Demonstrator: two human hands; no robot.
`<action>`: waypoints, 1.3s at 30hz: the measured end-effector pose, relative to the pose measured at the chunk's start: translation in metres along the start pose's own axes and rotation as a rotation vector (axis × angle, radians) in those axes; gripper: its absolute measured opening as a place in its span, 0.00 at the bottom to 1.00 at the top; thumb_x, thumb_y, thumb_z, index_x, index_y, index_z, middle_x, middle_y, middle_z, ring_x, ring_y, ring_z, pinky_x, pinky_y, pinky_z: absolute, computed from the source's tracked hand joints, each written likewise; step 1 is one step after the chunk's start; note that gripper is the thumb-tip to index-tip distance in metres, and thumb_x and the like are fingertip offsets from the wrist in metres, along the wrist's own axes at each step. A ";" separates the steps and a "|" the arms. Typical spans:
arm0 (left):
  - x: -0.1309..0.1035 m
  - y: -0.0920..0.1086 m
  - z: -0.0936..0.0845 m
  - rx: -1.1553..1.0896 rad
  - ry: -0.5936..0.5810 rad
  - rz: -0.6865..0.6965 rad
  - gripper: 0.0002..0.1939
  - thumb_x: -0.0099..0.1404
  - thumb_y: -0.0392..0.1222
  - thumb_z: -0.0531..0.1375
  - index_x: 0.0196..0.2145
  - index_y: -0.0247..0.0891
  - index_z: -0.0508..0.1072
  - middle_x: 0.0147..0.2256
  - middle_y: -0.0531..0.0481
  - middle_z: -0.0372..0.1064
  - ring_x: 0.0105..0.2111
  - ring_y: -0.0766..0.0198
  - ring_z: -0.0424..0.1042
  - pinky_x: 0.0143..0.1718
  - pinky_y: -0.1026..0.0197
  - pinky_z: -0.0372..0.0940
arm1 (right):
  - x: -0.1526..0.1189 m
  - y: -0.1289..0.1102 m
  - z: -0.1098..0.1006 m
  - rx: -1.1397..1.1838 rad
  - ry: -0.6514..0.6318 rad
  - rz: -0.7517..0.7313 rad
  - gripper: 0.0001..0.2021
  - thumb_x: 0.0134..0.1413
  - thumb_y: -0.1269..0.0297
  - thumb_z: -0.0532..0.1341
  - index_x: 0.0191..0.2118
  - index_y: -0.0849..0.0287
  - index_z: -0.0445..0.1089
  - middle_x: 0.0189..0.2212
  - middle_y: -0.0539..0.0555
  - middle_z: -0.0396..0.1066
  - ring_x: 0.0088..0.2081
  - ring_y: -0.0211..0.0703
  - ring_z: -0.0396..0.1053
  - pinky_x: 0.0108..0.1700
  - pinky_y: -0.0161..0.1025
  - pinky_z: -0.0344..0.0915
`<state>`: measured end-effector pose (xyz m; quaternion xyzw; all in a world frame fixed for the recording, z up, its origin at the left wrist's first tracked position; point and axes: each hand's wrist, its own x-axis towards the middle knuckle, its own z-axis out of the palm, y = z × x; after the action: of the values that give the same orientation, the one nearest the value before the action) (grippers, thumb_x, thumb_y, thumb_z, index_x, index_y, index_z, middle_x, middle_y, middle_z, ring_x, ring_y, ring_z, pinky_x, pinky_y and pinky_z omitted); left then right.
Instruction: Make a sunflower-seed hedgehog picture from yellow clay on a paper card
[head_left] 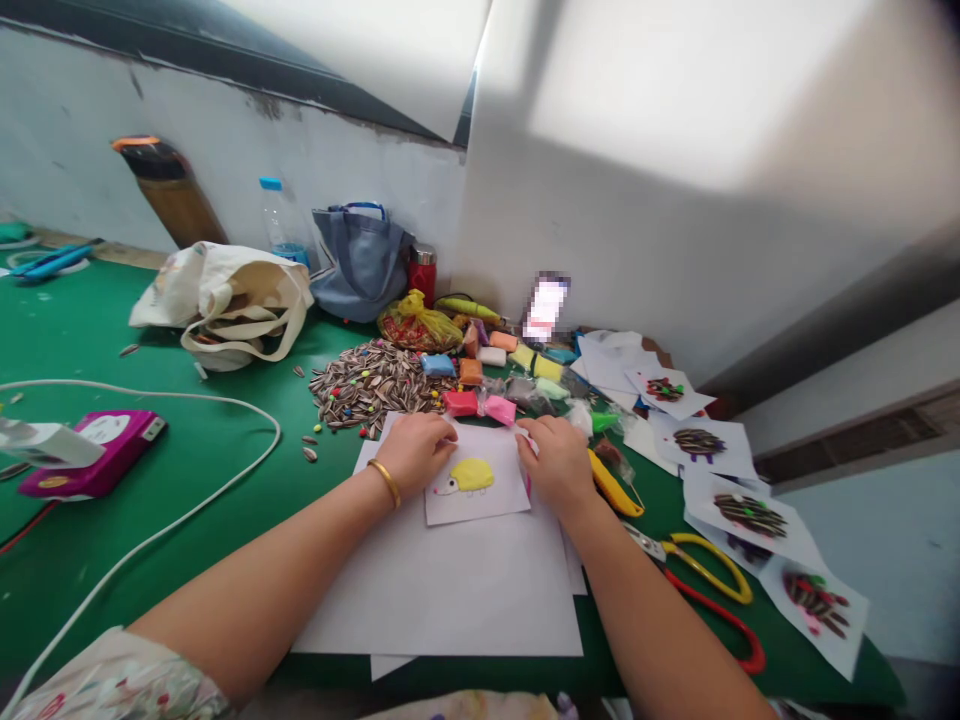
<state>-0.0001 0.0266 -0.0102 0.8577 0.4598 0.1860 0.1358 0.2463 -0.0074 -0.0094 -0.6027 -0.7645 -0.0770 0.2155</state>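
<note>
We've got left hand (pixel 421 448) and right hand (pixel 559 460) at the small sheet (pixel 480 505), upper corners, fingers (pixel 439 437) curled; can't tell if pinched. Sheet's on larger smooth paper (pixel 450 600). Translucent yellow bag (pixel 417 322) shows red contents.

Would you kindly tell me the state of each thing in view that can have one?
Animal drawing: body coloured yellow, over white paper
Left hand: fingers at drawing's upper left
Right hand: fingers at its upper right
Scissors: handles spread, blades partly hidden
Phone: screen lit
Canvas bag: mouth open
Clear bottle: upright, blue cap on
</note>
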 end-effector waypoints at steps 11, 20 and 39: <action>0.011 0.002 0.003 0.089 0.156 -0.070 0.17 0.64 0.43 0.56 0.51 0.43 0.71 0.59 0.48 0.64 0.59 0.54 0.60 0.59 0.50 0.54 | 0.024 0.020 -0.013 0.072 0.145 0.142 0.17 0.58 0.72 0.52 0.48 0.58 0.73 0.50 0.58 0.71 0.52 0.52 0.63 0.51 0.48 0.55; 0.014 0.006 0.005 0.160 0.081 -0.110 0.22 0.63 0.44 0.56 0.55 0.42 0.67 0.61 0.45 0.61 0.61 0.54 0.58 0.60 0.50 0.53 | 0.008 0.083 -0.022 0.177 0.206 0.324 0.16 0.59 0.67 0.51 0.44 0.60 0.75 0.42 0.58 0.75 0.46 0.50 0.66 0.50 0.45 0.59; 0.060 0.003 0.003 0.304 0.154 -0.003 0.14 0.61 0.42 0.60 0.46 0.44 0.73 0.45 0.47 0.75 0.49 0.52 0.66 0.55 0.47 0.49 | 0.003 0.047 -0.019 -0.108 -0.099 0.255 0.10 0.58 0.57 0.60 0.41 0.50 0.76 0.41 0.53 0.74 0.46 0.51 0.63 0.42 0.43 0.53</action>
<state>0.0334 0.0750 -0.0003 0.8508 0.4931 0.1791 -0.0307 0.2952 -0.0001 0.0023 -0.7086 -0.6863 -0.0602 0.1526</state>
